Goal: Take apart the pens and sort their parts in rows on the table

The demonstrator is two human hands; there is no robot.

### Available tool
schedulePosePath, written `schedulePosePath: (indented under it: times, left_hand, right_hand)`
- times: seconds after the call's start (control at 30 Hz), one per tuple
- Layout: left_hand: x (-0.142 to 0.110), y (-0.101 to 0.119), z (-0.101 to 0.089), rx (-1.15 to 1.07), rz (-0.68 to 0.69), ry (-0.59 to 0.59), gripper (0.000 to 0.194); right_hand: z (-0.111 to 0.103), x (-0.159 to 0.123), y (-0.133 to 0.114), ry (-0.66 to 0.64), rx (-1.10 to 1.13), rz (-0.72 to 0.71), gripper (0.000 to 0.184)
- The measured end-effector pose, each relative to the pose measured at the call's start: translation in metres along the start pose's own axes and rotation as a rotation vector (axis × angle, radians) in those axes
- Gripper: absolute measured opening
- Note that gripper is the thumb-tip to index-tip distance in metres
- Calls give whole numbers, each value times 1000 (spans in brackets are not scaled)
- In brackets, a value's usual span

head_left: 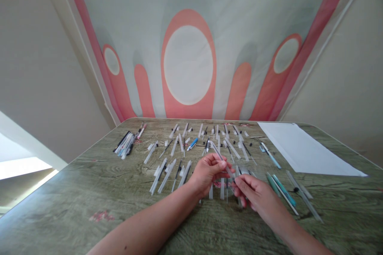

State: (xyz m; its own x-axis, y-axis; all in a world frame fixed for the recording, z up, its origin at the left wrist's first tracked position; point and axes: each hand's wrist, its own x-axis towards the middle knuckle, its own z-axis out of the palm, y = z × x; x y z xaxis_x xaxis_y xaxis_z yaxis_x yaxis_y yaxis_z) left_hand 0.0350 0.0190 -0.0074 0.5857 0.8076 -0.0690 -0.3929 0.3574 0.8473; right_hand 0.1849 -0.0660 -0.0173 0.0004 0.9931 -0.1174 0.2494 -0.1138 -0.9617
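Observation:
My left hand [208, 171] pinches a slim translucent pen barrel [216, 150] between thumb and fingers, tilted with its upper end pointing away to the left. At the lower end of that barrel, my right hand [251, 189] is closed, thumb against fingers. The exact grip there is partly hidden. Around and beyond both hands lie several rows of pen parts: clear barrels [166, 176], dark refills [176, 176], pale caps and small black pieces. A blue-and-white pen [193, 144] rests among them. More parts lie beneath my hands, partly covered by them.
On the wood-patterned table [119, 191], a bundle of pens [127, 143] lies at the left. White paper [305, 149] covers the back right. Near my right hand are a light-blue pen [271, 155], teal pen parts [283, 189] and a long clear barrel [305, 197].

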Motion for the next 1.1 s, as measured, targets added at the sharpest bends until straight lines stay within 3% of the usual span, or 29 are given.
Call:
schedulePosePath:
  times: [1.1]
  left_hand:
    - [1,-3,0,-12,17,-3,25]
  right_hand:
    - [1,-1,-2,12,2,1,33]
